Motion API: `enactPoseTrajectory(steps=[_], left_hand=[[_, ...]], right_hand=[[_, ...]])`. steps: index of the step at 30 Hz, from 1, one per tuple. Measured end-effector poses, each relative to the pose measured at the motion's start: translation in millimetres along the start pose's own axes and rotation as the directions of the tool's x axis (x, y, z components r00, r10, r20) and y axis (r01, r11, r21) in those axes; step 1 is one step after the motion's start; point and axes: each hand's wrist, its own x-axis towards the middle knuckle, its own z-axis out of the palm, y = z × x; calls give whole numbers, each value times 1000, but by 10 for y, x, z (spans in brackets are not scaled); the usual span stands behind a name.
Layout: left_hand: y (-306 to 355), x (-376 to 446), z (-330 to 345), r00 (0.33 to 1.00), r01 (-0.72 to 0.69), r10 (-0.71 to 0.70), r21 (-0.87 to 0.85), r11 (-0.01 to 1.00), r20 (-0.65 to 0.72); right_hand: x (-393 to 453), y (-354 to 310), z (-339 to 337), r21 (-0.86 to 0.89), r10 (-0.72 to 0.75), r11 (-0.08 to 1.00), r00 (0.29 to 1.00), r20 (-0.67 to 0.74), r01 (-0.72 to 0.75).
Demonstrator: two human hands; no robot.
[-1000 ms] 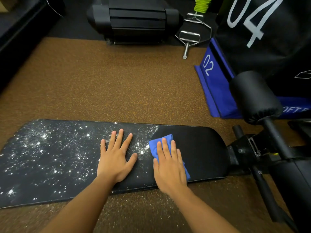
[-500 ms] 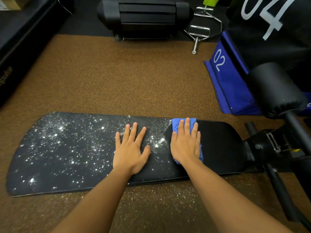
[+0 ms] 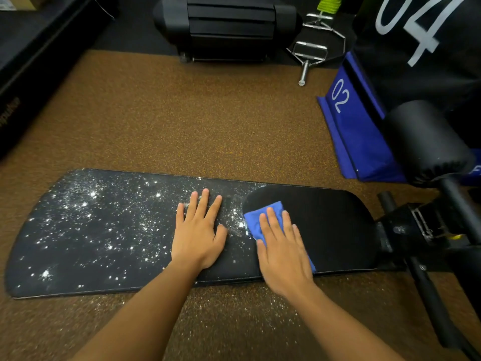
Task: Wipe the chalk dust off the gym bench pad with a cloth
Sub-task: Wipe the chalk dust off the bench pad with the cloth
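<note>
The black bench pad (image 3: 333,225) lies lengthwise across the view. White chalk dust (image 3: 86,204) speckles its left two thirds, while the right end is wiped dark. My right hand (image 3: 281,251) lies flat on a folded blue cloth (image 3: 256,217), pressing it onto the pad at the border of the dusty and the wiped area. The cloth shows beyond my fingertips and at the hand's right side. My left hand (image 3: 199,230) rests palm down on the dusty pad just left of the cloth, fingers spread, holding nothing.
The bench's black frame and a roller pad (image 3: 426,142) stand at the right. A blue box marked 02 (image 3: 348,118) and a black one marked 04 (image 3: 416,48) are behind it. A chrome cable handle (image 3: 309,50) and black equipment (image 3: 226,24) sit at the back. Chalk specks dot the brown floor (image 3: 182,113).
My right hand slid the cloth from the pad's far edge back toward me and slightly left. The left hand has stayed pressed in place.
</note>
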Motion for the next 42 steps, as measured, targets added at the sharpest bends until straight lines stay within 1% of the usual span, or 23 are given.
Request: enactPoseTrajectory(steps=[2,6,8,11,14,18,21,27,30,31,32,34,36,38,40,42], left_hand=[[-43,-23,-10,1000,-8,8,-2,1000,2],[-194,-112,-32,1000,-4,4,7,1000,14],[-262,-150,-45,1000,0,0,27,1000,28],[-297,-167,-55,999,5,-6,32,999,39],[-295,-163,-51,999,9,-10,33,999,32],[-291,-158,-48,1000,13,-13,18,1000,14],[-285,-161,-48,1000,15,-15,14,1000,11],[-285,-173,-43,1000,12,-12,-8,1000,3],[-293,-180,-39,1000,6,-6,-20,1000,-5],[-294,-180,-43,1000,5,-5,-21,1000,-5],[-296,-179,-51,1000,4,-4,-18,1000,-2],[-294,-175,-56,1000,7,-7,-8,1000,11],[-279,-168,-58,1000,12,-12,-3,1000,14],[-271,-161,-57,1000,16,-16,3,1000,18],[-276,-155,-60,1000,15,-15,0,1000,13],[-281,-156,-53,1000,16,-16,-1,1000,12]], right_hand=[[32,108,-20,-5,62,998,998,-14,-62],[348,166,-31,-1,251,968,967,-34,-252],[509,112,-30,-1,301,954,953,-30,-301],[698,2,-22,20,323,946,946,-20,-323],[781,-85,-21,17,288,958,958,-5,-288],[671,-169,-19,22,137,990,990,16,-137],[527,-229,11,4,56,998,998,24,-56],[208,-298,75,-6,-15,1000,1000,-3,15],[62,-199,92,-32,-85,996,996,2,85],[23,-141,76,-34,-88,996,996,0,88],[7,-78,57,-27,-69,997,998,-4,69],[71,36,20,-9,27,1000,999,-16,-28],[248,99,-5,0,135,991,990,-51,-135],[471,77,-16,2,209,978,976,-53,-209],[625,-25,-3,9,253,967,967,-35,-253],[682,-168,5,26,268,963,963,-31,-267]])
